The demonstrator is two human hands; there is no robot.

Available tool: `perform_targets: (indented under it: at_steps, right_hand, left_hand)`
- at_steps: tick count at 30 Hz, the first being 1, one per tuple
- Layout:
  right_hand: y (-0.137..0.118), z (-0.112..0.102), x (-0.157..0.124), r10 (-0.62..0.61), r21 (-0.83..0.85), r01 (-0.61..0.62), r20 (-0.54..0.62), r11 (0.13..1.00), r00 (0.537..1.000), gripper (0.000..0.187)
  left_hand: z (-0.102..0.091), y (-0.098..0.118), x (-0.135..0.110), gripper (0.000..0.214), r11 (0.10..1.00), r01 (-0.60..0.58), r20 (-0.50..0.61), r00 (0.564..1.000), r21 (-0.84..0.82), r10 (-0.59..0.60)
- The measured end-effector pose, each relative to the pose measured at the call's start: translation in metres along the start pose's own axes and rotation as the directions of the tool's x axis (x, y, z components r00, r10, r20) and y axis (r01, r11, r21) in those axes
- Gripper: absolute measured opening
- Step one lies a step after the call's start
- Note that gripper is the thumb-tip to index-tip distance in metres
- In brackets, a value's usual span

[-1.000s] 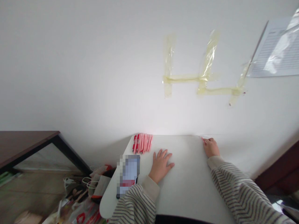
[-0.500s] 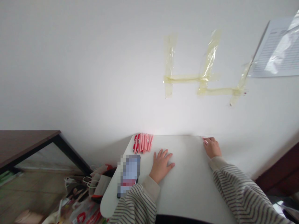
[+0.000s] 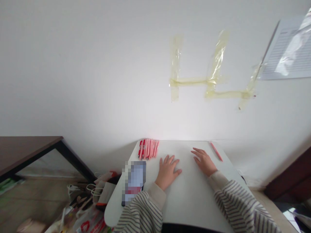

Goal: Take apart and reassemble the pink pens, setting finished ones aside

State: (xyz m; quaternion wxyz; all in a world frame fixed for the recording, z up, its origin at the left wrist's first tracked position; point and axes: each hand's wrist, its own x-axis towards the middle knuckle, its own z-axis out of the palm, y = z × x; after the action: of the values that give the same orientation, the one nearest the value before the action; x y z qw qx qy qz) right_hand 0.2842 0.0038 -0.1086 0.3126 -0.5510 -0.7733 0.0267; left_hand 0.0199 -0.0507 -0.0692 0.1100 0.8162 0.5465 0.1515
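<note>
My left hand lies flat on the white table, fingers spread, holding nothing. Just beyond it, at the table's far left corner, a row of several pink and red pens lies side by side. My right hand hovers or rests over the table's middle with its fingers stretched out and empty. A single pink pen lies on the table at the far right edge, a short way right of my right hand and apart from it.
A phone lies at the table's left edge. Bags and clutter crowd the floor on the left, beside a dark wooden table. A white wall carries yellowed tape strips and a taped paper sheet.
My right hand let go of the single pink pen at the far right edge and moved left toward the table's middle, opening its fingers. The left hand stayed put.
</note>
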Motion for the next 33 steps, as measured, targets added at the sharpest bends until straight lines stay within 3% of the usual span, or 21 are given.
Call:
perform_targets:
  at_steps: [7,12,17,21,25,33]
  right_hand:
    - [-0.007,0.011,-0.011,0.031,-0.064,-0.024,0.114,0.998,0.993,0.042]
    - [-0.006,0.009,-0.011,0.036,-0.071,-0.027,0.118,0.997,0.992,0.043]
    - [-0.006,0.009,-0.012,0.022,-0.057,-0.016,0.1,0.998,0.995,0.042]
    - [-0.006,0.008,-0.012,0.012,-0.046,-0.008,0.093,0.999,0.996,0.041]
    - [-0.006,0.008,-0.012,0.016,-0.053,-0.011,0.087,0.999,0.996,0.041]
    - [-0.005,0.009,-0.012,0.009,-0.049,-0.005,0.087,0.999,0.996,0.041]
  left_hand:
    - [0.005,0.0,-0.001,0.051,1.0,-0.017,-0.033,0.999,0.025,0.018]
    - [0.005,-0.002,0.005,0.034,0.998,0.028,-0.165,0.986,0.055,-0.018]
    - [-0.014,-0.009,0.013,0.025,0.943,0.267,-0.401,0.9,0.2,-0.17]
    - [-0.016,-0.015,0.014,0.035,0.863,0.428,-0.535,0.811,0.269,-0.236]
    - [-0.005,-0.021,0.015,0.048,0.82,0.501,-0.544,0.785,0.276,-0.296]
    - [-0.002,-0.023,0.016,0.046,0.826,0.494,-0.526,0.795,0.273,-0.302]
